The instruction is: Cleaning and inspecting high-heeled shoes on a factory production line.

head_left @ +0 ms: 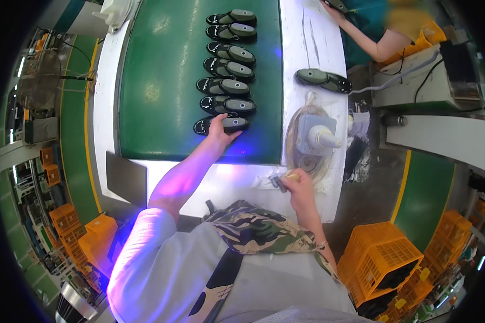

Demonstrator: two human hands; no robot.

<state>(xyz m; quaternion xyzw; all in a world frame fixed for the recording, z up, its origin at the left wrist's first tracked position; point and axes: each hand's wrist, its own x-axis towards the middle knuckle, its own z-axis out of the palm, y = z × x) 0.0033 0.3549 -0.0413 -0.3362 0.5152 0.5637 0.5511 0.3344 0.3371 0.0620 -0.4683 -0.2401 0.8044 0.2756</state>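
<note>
Seven or so, that is several, black-and-olive shoes (230, 69) lie on their sides in a column on the green conveyor belt (161, 116). My left hand (219, 133) holds the nearest shoe (234, 124), its fingers across the middle and its thumb by the near side. Over the white table edge, my right hand (300, 187) is closed around a small tool (279, 183) with a pale yellowish handle and a grey end, probably a brush. Just beyond it stands a translucent container (310, 132) with a white cone-shaped nozzle (326, 137), on a stained patch.
Another shoe (322, 79) rests on the white side ledge (302, 32). Across from me at the right, another person's arm (369, 43) reaches to a shoe (337, 5). Orange crates (380, 258) are stacked at my right, and a dark panel (126, 177) stands at the belt's near-left corner.
</note>
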